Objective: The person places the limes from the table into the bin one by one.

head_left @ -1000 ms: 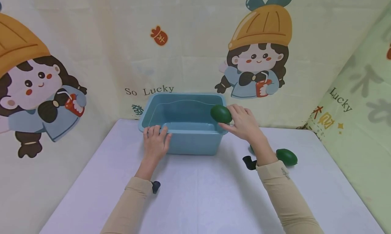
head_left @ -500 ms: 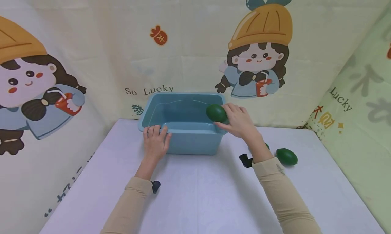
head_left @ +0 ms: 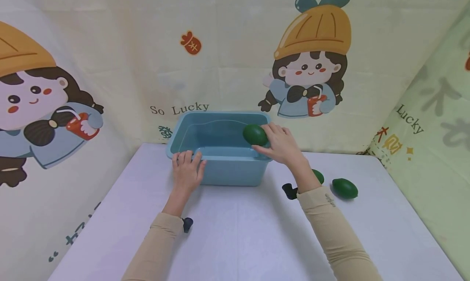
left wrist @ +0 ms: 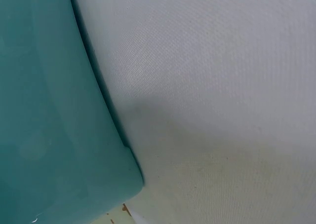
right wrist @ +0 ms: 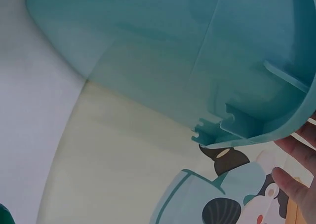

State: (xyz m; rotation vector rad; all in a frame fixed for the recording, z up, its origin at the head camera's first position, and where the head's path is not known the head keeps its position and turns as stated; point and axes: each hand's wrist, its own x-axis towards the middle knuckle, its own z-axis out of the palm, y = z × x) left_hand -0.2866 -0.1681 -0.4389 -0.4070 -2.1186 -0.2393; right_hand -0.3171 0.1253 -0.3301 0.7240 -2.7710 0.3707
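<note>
White tabletop (head_left: pixel 238 232): right hand (head_left: pixel 280 144) grips a smooth green avocado (head_left: pixel 254 134) over the blue plastic tub (head_left: pixel 227 173)'s 3 o'clock rim; left hand (head_left: pixel 186 171) rests flat at 7 o'clock.

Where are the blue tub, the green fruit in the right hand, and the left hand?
blue tub (head_left: pixel 229 173), head view, front wall.
green fruit (head_left: pixel 254 134), head view, middle of its skin.
left hand (head_left: pixel 187 171), head view, back of the hand.
</note>
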